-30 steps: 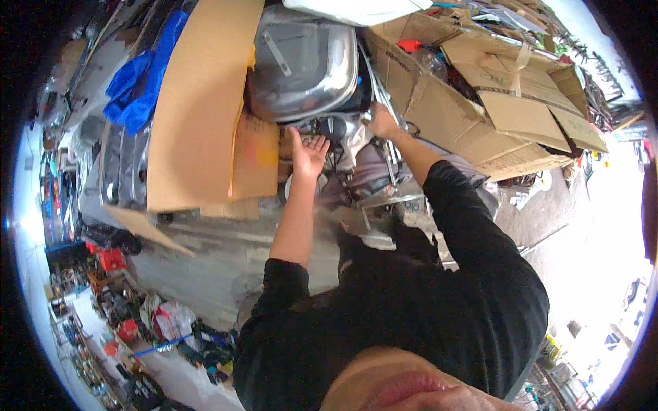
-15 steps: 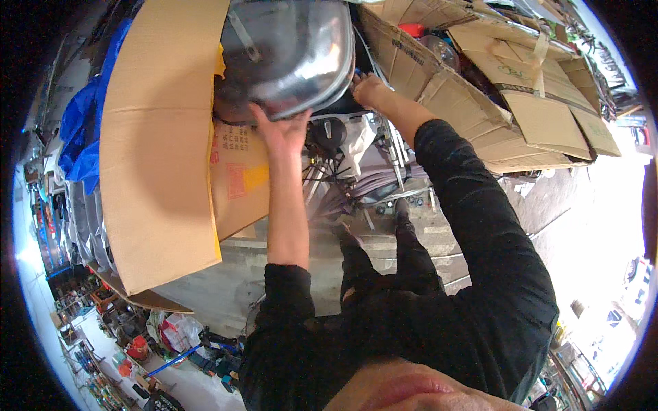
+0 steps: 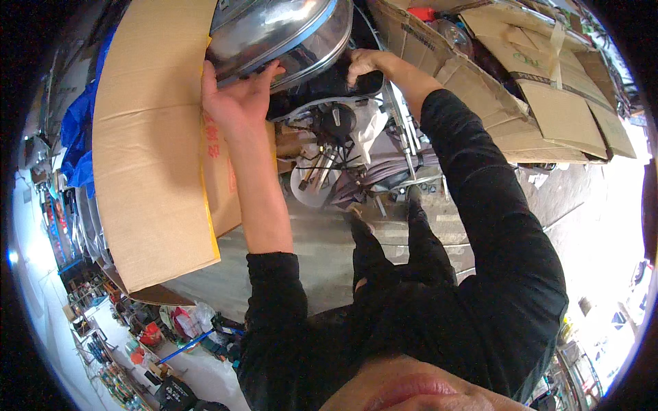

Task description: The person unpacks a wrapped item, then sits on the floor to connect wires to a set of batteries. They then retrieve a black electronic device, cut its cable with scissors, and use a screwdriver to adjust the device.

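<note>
A large shiny metal shell (image 3: 301, 34) with rounded corners hangs tilted at the top, its lower edge towards me. My left hand (image 3: 240, 103) is at its near left corner, palm up, thumb and fingers round the lower edge. Beneath and right of the shell lies a black piece (image 3: 322, 92) with a pale curved rim. Just right of the shell is my right hand (image 3: 367, 63), its fingers bent downward over the black piece. What those fingers grip, if anything, is hidden.
A tall cardboard box flap (image 3: 154, 151) stands on the left, beside blue plastic sheeting (image 3: 79, 137). Opened cardboard boxes (image 3: 555, 103) fill the right. Below the shell are a white tub (image 3: 312, 188), metal tubes (image 3: 404, 127), grey folded fabric (image 3: 391, 161) and a white bag (image 3: 367, 133).
The metal shell has tipped up and shifted left and away, baring more of the black piece and the white tub. My left hand has moved left with it; my right hand rose slightly.
</note>
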Action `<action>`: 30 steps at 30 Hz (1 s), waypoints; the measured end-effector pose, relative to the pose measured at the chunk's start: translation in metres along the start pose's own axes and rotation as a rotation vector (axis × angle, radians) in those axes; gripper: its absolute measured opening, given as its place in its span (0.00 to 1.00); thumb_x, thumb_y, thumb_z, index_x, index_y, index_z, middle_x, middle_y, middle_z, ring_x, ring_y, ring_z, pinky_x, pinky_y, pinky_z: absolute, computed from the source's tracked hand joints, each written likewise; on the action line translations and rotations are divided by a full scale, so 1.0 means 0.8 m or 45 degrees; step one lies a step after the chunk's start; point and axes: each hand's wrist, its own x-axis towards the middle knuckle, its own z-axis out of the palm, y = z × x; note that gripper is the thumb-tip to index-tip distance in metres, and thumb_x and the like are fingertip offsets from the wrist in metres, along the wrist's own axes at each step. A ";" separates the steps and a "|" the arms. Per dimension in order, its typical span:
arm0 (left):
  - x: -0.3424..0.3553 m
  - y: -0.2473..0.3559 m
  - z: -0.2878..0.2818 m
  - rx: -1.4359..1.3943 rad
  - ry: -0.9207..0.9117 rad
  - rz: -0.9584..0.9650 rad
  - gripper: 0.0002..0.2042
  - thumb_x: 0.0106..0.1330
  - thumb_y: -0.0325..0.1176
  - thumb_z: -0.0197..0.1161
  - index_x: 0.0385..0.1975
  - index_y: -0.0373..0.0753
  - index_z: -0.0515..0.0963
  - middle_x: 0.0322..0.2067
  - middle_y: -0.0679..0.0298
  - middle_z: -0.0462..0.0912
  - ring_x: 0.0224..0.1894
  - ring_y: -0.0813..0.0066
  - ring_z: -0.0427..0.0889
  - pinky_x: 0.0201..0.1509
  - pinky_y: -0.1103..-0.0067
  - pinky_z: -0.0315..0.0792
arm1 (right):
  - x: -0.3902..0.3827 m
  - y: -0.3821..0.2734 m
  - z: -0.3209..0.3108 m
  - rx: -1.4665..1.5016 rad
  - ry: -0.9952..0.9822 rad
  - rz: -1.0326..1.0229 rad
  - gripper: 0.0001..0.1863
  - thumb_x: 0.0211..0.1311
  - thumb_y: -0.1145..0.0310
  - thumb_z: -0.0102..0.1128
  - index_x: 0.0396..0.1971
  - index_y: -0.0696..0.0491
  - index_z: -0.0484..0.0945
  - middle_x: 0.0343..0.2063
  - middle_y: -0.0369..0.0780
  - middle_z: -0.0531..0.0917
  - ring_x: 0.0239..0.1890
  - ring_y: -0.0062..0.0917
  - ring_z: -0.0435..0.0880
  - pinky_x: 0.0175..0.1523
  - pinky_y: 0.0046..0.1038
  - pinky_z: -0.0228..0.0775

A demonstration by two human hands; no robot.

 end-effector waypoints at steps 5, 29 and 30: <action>0.006 0.000 0.001 -0.007 -0.042 0.041 0.30 0.71 0.48 0.55 0.69 0.41 0.58 0.70 0.47 0.57 0.71 0.39 0.54 0.68 0.34 0.46 | 0.015 -0.019 0.012 -0.006 -0.106 -0.044 0.49 0.44 0.35 0.70 0.59 0.59 0.76 0.60 0.50 0.77 0.59 0.43 0.78 0.59 0.42 0.74; 0.039 -0.034 0.031 -0.037 0.094 0.187 0.28 0.68 0.45 0.56 0.63 0.36 0.64 0.64 0.55 0.65 0.65 0.53 0.64 0.70 0.45 0.51 | -0.705 0.235 0.234 1.685 0.474 1.062 0.27 0.60 0.44 0.59 0.44 0.54 0.81 0.25 0.35 0.82 0.19 0.23 0.75 0.22 0.27 0.66; 0.040 -0.040 0.033 -0.036 0.105 0.199 0.28 0.68 0.45 0.56 0.63 0.36 0.64 0.64 0.55 0.65 0.65 0.54 0.64 0.70 0.46 0.52 | -0.722 0.253 0.227 1.631 0.341 1.154 0.28 0.59 0.42 0.60 0.44 0.54 0.81 0.23 0.35 0.81 0.17 0.23 0.73 0.21 0.28 0.64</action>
